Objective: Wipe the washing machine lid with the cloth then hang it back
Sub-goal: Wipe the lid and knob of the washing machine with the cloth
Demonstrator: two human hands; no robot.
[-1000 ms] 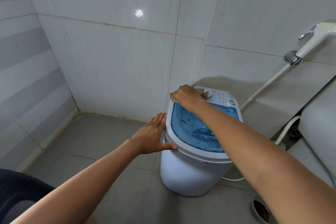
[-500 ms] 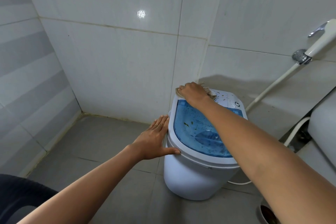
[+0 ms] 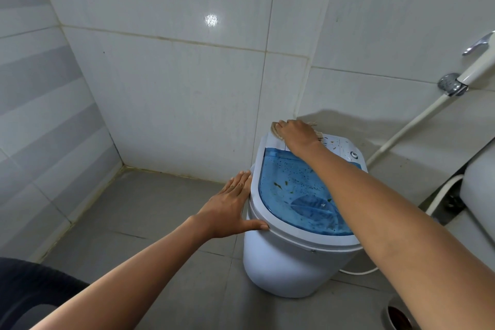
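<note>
A small white washing machine (image 3: 289,268) stands on the grey floor against the tiled wall. Its lid (image 3: 292,190) is see-through blue, speckled with small bits of dirt, with a white control strip at the back. My right hand (image 3: 296,132) presses a beige cloth (image 3: 276,131) flat on the back left corner of that strip; only the cloth's edges show around the hand. My left hand (image 3: 230,209) lies flat against the machine's left rim, fingers spread, thumb on the front edge.
A white spray handle (image 3: 476,67) with its hose (image 3: 401,134) hangs on the right wall. A white toilet (image 3: 479,190) stands at the right edge. A floor drain (image 3: 399,316) lies at bottom right. A dark cloth-covered shape (image 3: 29,292) fills the bottom left corner.
My right hand has slid the cloth leftwards along the back strip toward its left corner. My left hand has stayed on the rim. The camera has shifted slightly.
</note>
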